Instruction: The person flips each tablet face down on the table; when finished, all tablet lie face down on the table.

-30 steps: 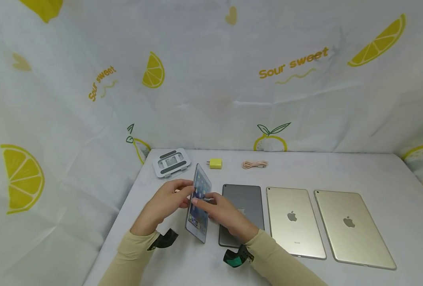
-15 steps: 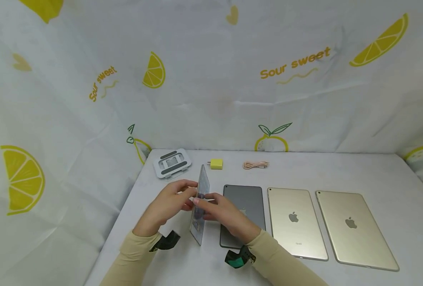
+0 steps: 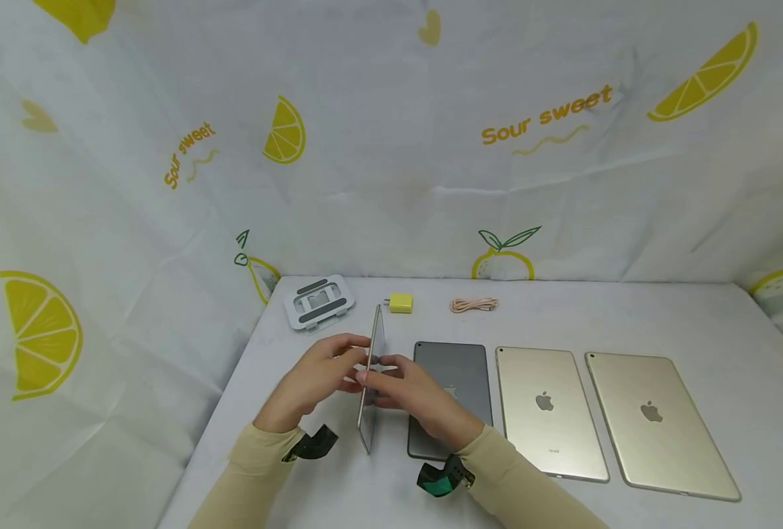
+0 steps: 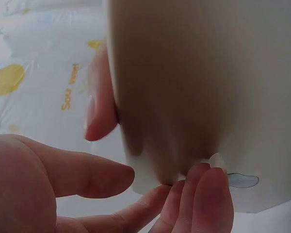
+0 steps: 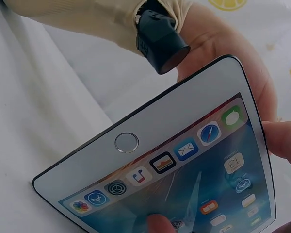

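A white-fronted tablet [image 3: 373, 389] stands on its edge, its lit screen [image 5: 184, 184] turned to the right. My right hand [image 3: 424, 400] holds it, the thumb [image 5: 283, 141] over its near long edge and a fingertip [image 5: 160, 224] on the screen. My left hand [image 3: 319, 375] is at the back of the tablet [image 4: 252, 97]. Its bent fingertips [image 4: 211, 199] touch the back beside the logo [image 4: 243, 180], while its thumb [image 4: 97, 174] appears apart from the tablet. A dark grey tablet [image 3: 454, 360] lies face down, partly under my right hand.
Two gold tablets, a nearer one [image 3: 550, 433] and a far right one [image 3: 662, 448], lie face down on the white table [image 3: 662, 316]. Behind are a white folding stand [image 3: 319, 303], a yellow charger plug [image 3: 401, 303] and a coiled pink cable [image 3: 474, 305].
The tablet has turned, so its screen now faces right and it shows nearly edge-on in the head view. It has shifted slightly right, with my left hand following.
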A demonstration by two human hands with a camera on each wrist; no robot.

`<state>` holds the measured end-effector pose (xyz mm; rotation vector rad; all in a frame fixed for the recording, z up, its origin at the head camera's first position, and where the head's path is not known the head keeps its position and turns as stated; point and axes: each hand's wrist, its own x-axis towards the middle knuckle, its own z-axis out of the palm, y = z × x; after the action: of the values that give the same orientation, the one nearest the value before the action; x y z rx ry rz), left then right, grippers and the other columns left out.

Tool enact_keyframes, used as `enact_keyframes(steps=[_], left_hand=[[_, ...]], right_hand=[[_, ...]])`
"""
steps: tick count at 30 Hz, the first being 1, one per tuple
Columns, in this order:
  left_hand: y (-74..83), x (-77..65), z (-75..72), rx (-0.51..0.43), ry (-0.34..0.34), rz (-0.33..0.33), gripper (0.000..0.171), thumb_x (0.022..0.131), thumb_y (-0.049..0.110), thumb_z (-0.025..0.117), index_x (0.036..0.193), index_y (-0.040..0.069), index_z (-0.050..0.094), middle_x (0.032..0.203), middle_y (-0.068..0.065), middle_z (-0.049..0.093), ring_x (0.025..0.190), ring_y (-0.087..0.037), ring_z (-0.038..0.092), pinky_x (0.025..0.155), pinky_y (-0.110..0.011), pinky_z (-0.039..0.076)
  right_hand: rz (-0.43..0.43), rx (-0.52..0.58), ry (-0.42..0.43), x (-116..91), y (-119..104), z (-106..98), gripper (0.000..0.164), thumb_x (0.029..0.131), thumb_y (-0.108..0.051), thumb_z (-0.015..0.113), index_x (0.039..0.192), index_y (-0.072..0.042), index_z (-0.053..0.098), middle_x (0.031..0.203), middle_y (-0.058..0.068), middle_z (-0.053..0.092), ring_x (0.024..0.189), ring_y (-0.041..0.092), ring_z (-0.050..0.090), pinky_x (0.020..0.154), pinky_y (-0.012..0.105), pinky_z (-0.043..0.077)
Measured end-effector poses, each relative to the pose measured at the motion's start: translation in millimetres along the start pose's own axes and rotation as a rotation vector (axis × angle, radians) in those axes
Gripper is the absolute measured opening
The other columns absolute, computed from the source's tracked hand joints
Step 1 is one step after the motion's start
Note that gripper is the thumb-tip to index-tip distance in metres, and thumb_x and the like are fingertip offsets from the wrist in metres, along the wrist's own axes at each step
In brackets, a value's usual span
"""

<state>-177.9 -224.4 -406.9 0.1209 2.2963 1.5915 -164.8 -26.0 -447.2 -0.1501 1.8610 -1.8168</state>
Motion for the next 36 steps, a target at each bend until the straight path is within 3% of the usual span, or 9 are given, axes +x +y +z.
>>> enact_keyframes(steps=[11,18,24,36], left_hand=[[-18.6,19.4,-1.1,-0.037,-0.033,-0.075,0.045,0.108,0.023,0.054,0.146,-0.002,0.061,0.130,-0.019,0.072,0.100,-0.021,0.077,0.088,-0.042,0.068],[-26.0,25.3,-0.4,-0.034,-0.033,-0.114,0.045,0.107,0.024,0.055,0.144,-0.002,0.063,0.129,-0.018,0.071,0.100,-0.021,0.077,0.090,-0.045,0.068],[-33.9,28.9,0.9,-0.027,-0.032,-0.170,0.045,0.108,0.027,0.057,0.143,0.001,0.065,0.128,-0.016,0.072,0.102,-0.020,0.077,0.090,-0.045,0.068],[-36.7,32.9,2.1,-0.002,-0.024,-0.180,0.042,0.107,0.027,0.058,0.140,0.002,0.068,0.126,-0.016,0.072,0.100,-0.021,0.076,0.088,-0.046,0.068]], right_hand=[[-0.005,0.013,-0.011,-1.4,-2.7,-2.3,0.079,0.103,-0.040,0.071,0.160,0.005,0.040,0.157,0.029,0.054,0.128,0.039,0.072,0.109,0.048,0.060],[-0.011,0.029,-0.021,-2.2,-3.6,-4.2,0.079,0.104,-0.039,0.071,0.161,0.005,0.038,0.156,0.029,0.053,0.125,0.034,0.074,0.109,0.048,0.060],[-0.019,0.025,-0.014,-4.9,-6.0,-2.1,0.078,0.104,-0.035,0.070,0.160,0.007,0.037,0.153,0.030,0.056,0.125,0.038,0.074,0.106,0.047,0.062],[-0.050,0.046,0.000,-6.4,-7.4,-0.5,0.072,0.103,-0.024,0.066,0.160,0.009,0.037,0.153,0.031,0.056,0.134,0.044,0.065,0.107,0.047,0.062]])
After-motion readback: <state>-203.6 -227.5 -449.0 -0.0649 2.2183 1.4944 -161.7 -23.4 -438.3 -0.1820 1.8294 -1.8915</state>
